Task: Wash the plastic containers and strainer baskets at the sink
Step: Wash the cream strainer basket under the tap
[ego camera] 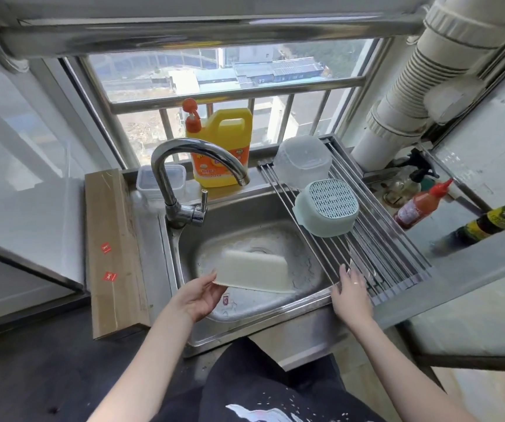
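While over the steel sink (184, 239), left hand (198, 296) pinching the rim corner of a white rectangular plastic container (254, 271), upturned. Right hand (351, 292) flat, fingers straight, on the roll-up drying rack (397, 251). Green strainer basket (325, 208) and clear tub (303, 159) inverted on that rack.

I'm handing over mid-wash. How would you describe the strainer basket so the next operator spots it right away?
Start at the steel sink and look right to the rod drying rack laid over its edge. The strainer basket sits upside down there, in front of a clear container. It alone is pale green, with a slotted square base facing up.
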Demonstrator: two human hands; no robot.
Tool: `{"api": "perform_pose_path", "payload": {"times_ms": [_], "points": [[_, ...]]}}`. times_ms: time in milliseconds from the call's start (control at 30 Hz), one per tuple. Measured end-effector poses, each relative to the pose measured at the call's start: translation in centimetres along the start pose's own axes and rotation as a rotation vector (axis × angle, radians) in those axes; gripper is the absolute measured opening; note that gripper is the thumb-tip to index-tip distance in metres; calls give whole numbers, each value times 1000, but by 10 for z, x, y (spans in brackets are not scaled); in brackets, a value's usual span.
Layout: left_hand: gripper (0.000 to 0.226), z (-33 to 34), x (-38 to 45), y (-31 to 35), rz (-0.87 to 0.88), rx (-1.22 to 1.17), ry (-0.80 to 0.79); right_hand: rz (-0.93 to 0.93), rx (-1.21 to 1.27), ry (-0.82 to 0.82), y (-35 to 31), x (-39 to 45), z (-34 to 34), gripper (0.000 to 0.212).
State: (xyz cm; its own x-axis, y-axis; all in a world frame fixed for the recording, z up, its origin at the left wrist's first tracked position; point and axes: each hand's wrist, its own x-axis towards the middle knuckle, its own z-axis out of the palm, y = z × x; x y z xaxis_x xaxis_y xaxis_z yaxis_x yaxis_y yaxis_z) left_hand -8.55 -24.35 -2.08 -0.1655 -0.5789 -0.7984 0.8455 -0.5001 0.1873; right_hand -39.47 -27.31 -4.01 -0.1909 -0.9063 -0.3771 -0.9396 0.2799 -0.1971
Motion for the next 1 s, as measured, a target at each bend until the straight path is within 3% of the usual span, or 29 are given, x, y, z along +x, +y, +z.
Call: {"api": "perform_pose_path", "payload": {"times_ms": [167,367,500,533,567,667,700,800,900,1000], "points": [[41,1,3,1,43,-21,15,-87,-44,-62,-20,-9,11,64],[44,6,1,-5,32,86,13,-22,74,-63,-33,-10,14,62],[44,14,-2,-16,78,165,-51,-26,489,237,-32,-16,3,25],[44,18,-3,-19,90,176,-72,16,627,222,-37,-19,-6,20],[45,22,-3,-21,100,184,-91,79,754,115,-45,-22,-16,26],[50,35,-5,-29,111,140,-188,244,938,-477,-58,-25,-38,56],[52,37,-3,-30,109,106,-209,260,988,-594,-60,-25,-43,64],[50,37,2,-34,79,58,-180,318,1216,-657,-65,-20,-52,59],[27,32,8,-39,-38,67,-38,369,1082,-706,-76,-16,-57,60],[21,32,5,-44,-90,53,54,385,949,-716,-80,-11,-54,54]]}}
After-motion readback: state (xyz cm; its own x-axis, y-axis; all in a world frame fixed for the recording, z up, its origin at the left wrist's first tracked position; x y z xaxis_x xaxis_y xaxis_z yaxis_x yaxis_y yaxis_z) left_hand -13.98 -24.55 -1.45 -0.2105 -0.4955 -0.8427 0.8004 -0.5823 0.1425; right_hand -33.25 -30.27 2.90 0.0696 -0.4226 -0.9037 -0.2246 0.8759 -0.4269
